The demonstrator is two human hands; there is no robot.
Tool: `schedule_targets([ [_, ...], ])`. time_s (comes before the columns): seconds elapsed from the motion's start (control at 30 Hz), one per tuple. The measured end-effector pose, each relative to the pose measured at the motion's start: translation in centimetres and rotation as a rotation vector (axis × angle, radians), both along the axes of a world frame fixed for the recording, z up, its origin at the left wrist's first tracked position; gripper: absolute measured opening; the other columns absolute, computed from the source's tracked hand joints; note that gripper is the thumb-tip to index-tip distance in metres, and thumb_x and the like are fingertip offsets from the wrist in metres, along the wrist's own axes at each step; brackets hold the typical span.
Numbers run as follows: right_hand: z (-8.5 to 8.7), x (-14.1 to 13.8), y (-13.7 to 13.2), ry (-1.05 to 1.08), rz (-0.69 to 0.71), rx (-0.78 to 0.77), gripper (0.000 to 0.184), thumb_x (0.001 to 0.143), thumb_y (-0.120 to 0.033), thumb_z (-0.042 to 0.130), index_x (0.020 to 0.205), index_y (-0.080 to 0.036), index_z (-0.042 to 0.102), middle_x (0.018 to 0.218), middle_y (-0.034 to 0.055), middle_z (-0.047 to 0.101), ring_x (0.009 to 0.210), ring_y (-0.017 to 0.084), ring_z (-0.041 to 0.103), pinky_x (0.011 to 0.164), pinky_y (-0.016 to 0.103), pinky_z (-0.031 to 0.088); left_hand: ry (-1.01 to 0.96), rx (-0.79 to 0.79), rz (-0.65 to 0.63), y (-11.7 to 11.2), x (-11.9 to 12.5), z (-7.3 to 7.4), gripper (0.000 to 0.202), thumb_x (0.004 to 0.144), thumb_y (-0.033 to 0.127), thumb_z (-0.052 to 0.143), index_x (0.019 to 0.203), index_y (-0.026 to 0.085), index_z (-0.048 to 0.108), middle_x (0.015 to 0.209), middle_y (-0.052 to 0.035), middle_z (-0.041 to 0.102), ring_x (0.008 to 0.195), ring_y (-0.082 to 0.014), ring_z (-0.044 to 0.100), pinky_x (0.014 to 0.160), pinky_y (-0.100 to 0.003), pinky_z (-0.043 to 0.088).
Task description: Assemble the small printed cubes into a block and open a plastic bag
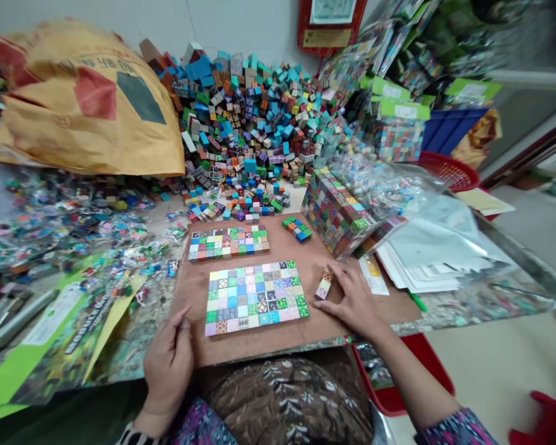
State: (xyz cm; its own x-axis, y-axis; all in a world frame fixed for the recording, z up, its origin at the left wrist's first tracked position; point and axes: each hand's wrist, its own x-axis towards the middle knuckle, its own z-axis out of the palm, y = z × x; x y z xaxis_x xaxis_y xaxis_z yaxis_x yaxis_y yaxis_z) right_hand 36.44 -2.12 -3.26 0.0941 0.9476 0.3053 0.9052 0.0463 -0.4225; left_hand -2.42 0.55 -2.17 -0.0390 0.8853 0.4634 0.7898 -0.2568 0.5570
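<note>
A flat sheet of small coloured cubes (256,296) lies on a brown board (306,259) in front of me. My left hand (169,361) rests at the board's near left corner, fingers curled loosely with nothing in them. Just right of the sheet, my right hand (352,296) lies flat on the board with fingers spread. Its fingertips touch a short strip of cubes (325,284). A second, narrower cube sheet (228,241) lies behind the first, and a small cluster of cubes (297,227) sits to its right.
A big heap of loose cubes (254,117) fills the back. A yellow sack (83,99) lies at the left. A bagged cube block (338,210), clear bags and papers (426,253) crowd the right. Packaged sets (50,334) cover the left. A red bin (398,383) stands below.
</note>
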Motion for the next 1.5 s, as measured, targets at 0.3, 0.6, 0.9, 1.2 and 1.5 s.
schedule_targets([
  [0.3,-0.1,0.5,0.1,0.013,0.099,0.022,0.078,0.078,-0.057,0.075,0.146,-0.030,0.048,0.151,0.0135,0.041,0.132,0.038,0.045,0.104,0.056,0.043,-0.009,0.000,-0.016,-0.1,0.0,0.2,0.033,0.096,0.037,0.047,0.111,0.019,0.070,0.098,-0.0056,0.074,0.089,-0.0209,0.070,0.076,-0.029,0.054],
  [0.6,0.4,-0.1,-0.4,0.043,0.007,0.040,0.049,0.078,-0.050,0.078,0.118,-0.025,0.068,0.121,0.0136,0.058,0.113,0.035,0.056,0.094,0.055,0.048,0.027,-0.029,-0.030,0.2,0.0,0.2,0.034,0.096,0.040,0.048,0.109,0.019,0.071,0.099,-0.0055,0.074,0.090,-0.0213,0.070,0.080,-0.030,0.054],
  [0.9,0.8,-0.1,-0.6,-0.088,0.065,0.101,0.035,0.095,-0.041,0.059,0.123,-0.021,0.065,0.118,0.0153,0.058,0.108,0.032,0.055,0.090,0.049,0.049,0.055,-0.045,-0.058,0.1,0.0,0.5,0.030,0.095,0.038,0.050,0.108,0.019,0.070,0.097,-0.0052,0.074,0.089,-0.0215,0.069,0.081,-0.031,0.054],
  [1.2,2.2,-1.0,0.4,-0.104,0.044,-0.039,0.034,0.100,-0.043,0.047,0.111,-0.022,0.072,0.097,0.0108,0.064,0.091,0.027,0.059,0.081,0.043,0.051,0.094,-0.021,-0.103,-0.1,0.1,0.8,0.028,0.097,0.035,0.049,0.110,0.018,0.068,0.096,-0.0056,0.072,0.086,-0.0201,0.069,0.077,-0.028,0.053],
  [1.5,3.6,-3.1,6.9,-0.122,-0.044,-0.140,0.026,0.096,-0.032,0.051,0.097,-0.016,0.072,0.094,0.0123,0.063,0.092,0.028,0.062,0.080,0.041,0.050,0.156,0.017,-0.142,0.0,0.1,0.9,0.027,0.099,0.033,0.048,0.107,0.016,0.067,0.093,-0.0051,0.072,0.084,-0.0186,0.069,0.078,-0.026,0.053],
])
